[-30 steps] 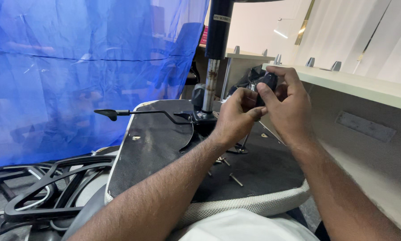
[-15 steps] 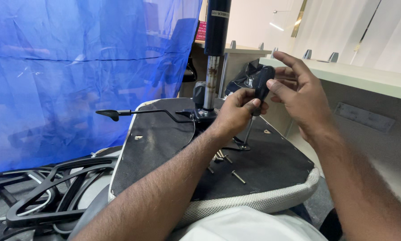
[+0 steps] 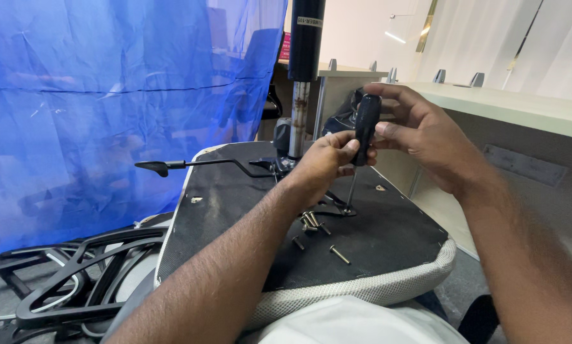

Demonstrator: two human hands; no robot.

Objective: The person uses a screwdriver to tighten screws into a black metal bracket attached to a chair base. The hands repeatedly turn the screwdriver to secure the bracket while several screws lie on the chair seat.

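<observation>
An upturned office chair seat (image 3: 394, 236) lies on my lap, its black underside facing up. A screwdriver (image 3: 365, 127) with a black handle stands upright on it, its tip on a fitting near the seat's middle. My left hand (image 3: 327, 162) grips the lower part of the handle. My right hand (image 3: 419, 130) holds the top of the handle with thumb and fingertips, the other fingers spread. Several loose screws (image 3: 311, 222) lie on the underside just below my left hand, one screw (image 3: 339, 255) further toward me.
The chair's gas-lift column (image 3: 303, 70) rises from the seat, with a black adjustment lever (image 3: 190, 164) sticking out to the left. A blue plastic sheet (image 3: 107, 102) hangs on the left. A black chair frame (image 3: 76, 280) lies on the floor. A pale desk (image 3: 521, 108) runs on the right.
The screwdriver handle has come clear of both palms; my right hand has shifted from closed over it to a fingertip hold at its top. The camera view has tilted a little.
</observation>
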